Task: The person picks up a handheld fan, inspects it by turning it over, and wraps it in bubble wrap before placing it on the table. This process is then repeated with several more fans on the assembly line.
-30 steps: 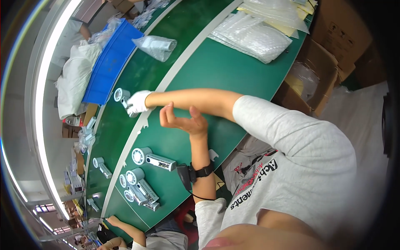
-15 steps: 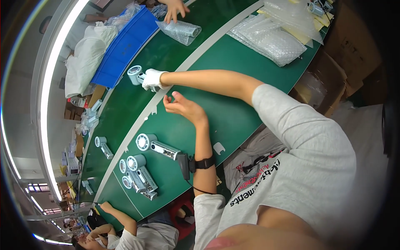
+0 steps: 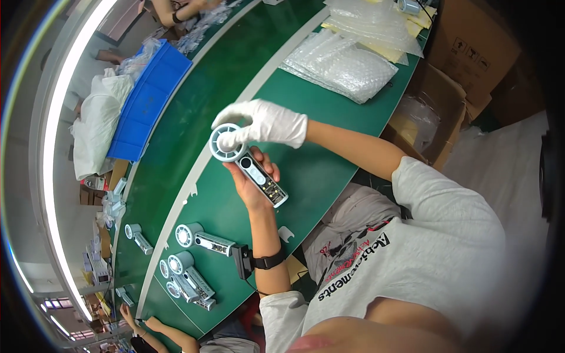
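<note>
A light blue handheld fan [image 3: 254,170] with a round head is held up over the green table. Its handle lacks a cover on the front, so a circuit board shows at the lower end. My bare left hand [image 3: 250,187] is closed round the handle from below, with fingertips at its right edge. My right hand [image 3: 259,125], in a white glove, grips the fan head, one finger stretched over its far side and another digit pressed on the middle of its face. Closer to my left forearm lies another fan [image 3: 206,238], and beside it several more fans [image 3: 187,275] sit in a cluster.
A pale rail [image 3: 200,152] divides my table from a green belt [image 3: 176,138] bearing another fan [image 3: 139,238]. Beyond stands a blue bin [image 3: 154,97]. Bubble-wrap bags [image 3: 347,67] are stacked far right, near an open carton [image 3: 421,112]. Other people's arms [image 3: 168,335] show lower left.
My right hand has brought a fan from the belt across the rail to my side. My left hand, open before, now holds its handle. A co-worker's hand and bubble-wrap bag have left the belt.
</note>
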Demonstrator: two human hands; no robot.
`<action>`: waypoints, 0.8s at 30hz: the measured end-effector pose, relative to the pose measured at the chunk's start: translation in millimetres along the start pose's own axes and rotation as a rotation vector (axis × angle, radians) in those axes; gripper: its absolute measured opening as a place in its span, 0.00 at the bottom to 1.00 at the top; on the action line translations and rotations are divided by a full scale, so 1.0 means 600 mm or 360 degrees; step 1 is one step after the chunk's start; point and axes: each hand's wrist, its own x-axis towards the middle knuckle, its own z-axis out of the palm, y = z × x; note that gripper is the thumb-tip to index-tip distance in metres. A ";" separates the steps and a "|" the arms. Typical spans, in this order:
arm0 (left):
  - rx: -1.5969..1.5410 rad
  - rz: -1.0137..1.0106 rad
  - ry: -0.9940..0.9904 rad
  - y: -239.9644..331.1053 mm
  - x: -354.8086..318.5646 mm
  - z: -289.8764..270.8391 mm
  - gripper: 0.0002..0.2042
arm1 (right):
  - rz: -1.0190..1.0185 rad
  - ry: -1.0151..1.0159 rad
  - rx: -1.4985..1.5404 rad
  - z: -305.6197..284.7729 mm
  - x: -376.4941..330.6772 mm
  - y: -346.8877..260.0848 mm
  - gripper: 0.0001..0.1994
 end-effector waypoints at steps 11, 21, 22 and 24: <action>0.0031 -0.0111 0.0022 -0.012 -0.003 0.030 0.24 | 0.0409 -0.0237 0.0287 0.007 -0.014 0.003 0.16; 0.1578 0.0374 0.0358 -0.021 -0.002 0.057 0.31 | 0.0309 -0.0465 0.0227 -0.023 -0.019 -0.009 0.19; 0.1849 0.0615 0.0367 -0.022 0.001 0.058 0.30 | 0.0295 -0.0476 0.0176 -0.021 -0.022 -0.016 0.20; 0.2114 0.0856 0.0357 -0.023 0.002 0.060 0.30 | 0.0378 -0.0436 0.0224 -0.020 -0.028 -0.034 0.22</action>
